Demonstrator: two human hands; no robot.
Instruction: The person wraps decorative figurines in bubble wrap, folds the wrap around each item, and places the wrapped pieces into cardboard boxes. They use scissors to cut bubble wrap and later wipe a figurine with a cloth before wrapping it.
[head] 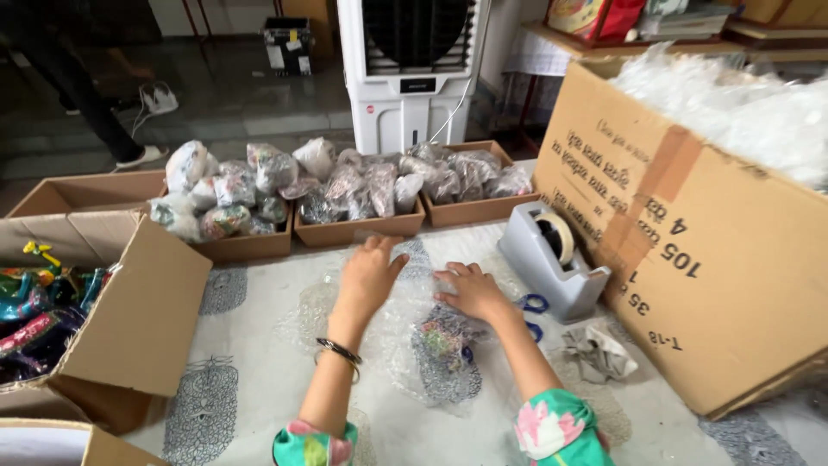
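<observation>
One big cardboard box [690, 250] fills the right side, tipped so its open top shows a heap of clear plastic wrap; its right and lower edges run out of view. One white air cooler [412, 69] stands behind the table, its top cut off. At the left, one open brown box [129, 319] holds bright toys, too jumbled and partly hidden by the flap to count. Along the table's far edge sit three shallow cardboard trays [354, 229] piled with wrapped bundles, which overlap too much for a sure count; a fourth tray, at far left, shows only bare cardboard. One grey tape dispenser [552, 263] stands just beside the big box, and blue scissor handles [535, 304] peek out near it, the blades hidden behind the right wrist. One sheet of bubble wrap [379, 345] lies spread on the patterned tablecloth [233, 380], covering one small colourful item [442, 338] whose shape is hard to make out through the plastic. The left hand [371, 272] lies flat, fingers straight and together, pressing the wrap's far part and gripping nothing. The right hand [470, 289] rests palm down with fingers slightly spread on the wrap just above the item, holding nothing.
</observation>
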